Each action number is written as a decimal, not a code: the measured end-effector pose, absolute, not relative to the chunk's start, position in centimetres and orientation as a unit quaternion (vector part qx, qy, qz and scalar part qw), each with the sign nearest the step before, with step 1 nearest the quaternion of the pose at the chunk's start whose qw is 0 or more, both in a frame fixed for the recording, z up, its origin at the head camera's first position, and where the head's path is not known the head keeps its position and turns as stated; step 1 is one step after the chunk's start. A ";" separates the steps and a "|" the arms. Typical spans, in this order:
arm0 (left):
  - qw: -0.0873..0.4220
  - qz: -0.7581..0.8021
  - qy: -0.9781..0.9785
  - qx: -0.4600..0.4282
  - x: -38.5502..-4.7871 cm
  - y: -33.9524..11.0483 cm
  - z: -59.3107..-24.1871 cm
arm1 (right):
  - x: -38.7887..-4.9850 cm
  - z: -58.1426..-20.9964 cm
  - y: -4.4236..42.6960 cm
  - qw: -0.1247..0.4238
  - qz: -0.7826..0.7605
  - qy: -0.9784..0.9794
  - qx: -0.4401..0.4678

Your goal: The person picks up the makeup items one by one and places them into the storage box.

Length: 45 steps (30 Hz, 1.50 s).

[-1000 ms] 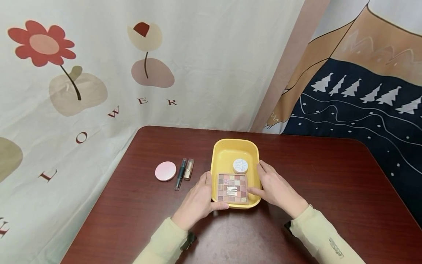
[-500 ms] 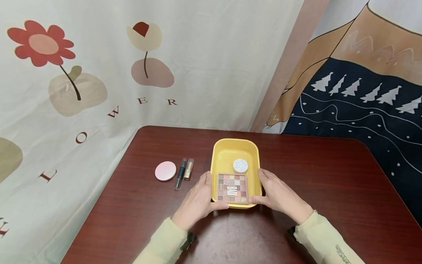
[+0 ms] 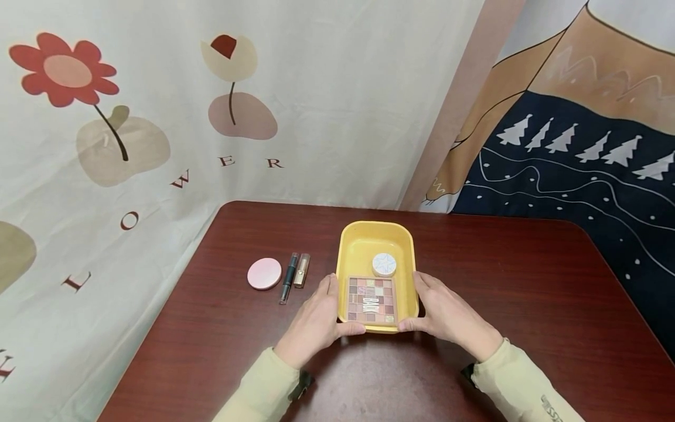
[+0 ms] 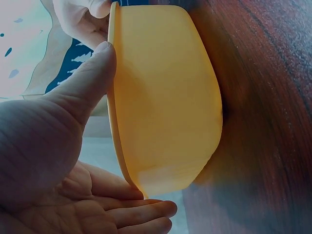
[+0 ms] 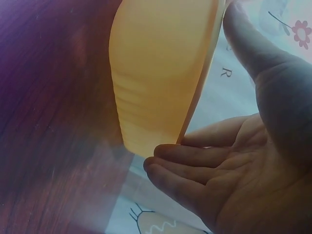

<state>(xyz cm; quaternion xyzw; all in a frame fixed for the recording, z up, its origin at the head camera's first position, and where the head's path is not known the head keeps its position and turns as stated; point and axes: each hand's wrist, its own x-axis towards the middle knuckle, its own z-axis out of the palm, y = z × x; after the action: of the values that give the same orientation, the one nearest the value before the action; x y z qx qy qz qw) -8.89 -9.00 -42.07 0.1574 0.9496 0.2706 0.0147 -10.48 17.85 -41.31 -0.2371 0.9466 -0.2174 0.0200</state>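
A yellow plastic tray [image 3: 402,234] stands on the table between both hands. An eyeshadow palette [image 3: 371,300] lies at its near end, and a small round white case [image 3: 384,265] sits just beyond it. The left hand [image 3: 314,319] rests against the tray's left side, its thumb along the near rim. At the near right corner, the right hand [image 3: 448,310] touches the side wall with its fingers and the near rim with its thumb. In the wrist views, the fingers of the left hand [image 4: 107,204] and of the right hand [image 5: 214,170] are fairly straight.
Left of the tray lie a pink round compact [image 3: 264,274], a dark double-ended tube [image 3: 288,278] and a gold lipstick [image 3: 302,270]. They rest on a dark red wooden table [image 3: 506,264]. Printed curtains [image 3: 337,117] hang behind its far edge.
The right hand has slid slightly nearer along the tray's right side. Its thumb has moved from over the palette's edge down to the near rim. The left hand and tray look unmoved.
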 end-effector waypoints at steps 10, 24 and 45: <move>0.017 0.276 0.948 0.156 -8.8 -9.0 -42.0 | -10.4 -40.9 17.4 0.035 -0.216 0.952 -0.214; 0.025 0.295 0.938 0.179 -9.1 -9.7 -41.9 | -10.7 -40.7 17.0 0.061 -0.221 0.953 -0.200; -0.040 0.221 0.959 0.174 -11.8 -14.2 -41.4 | -10.6 -40.6 17.0 0.066 -0.219 0.953 -0.200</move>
<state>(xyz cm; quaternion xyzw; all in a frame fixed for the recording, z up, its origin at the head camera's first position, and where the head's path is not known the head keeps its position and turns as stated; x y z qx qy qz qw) -11.83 -14.20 -41.35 0.1735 0.9589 0.2210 -0.0396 -10.61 17.00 -40.57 -0.1997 0.9527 -0.2194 0.0659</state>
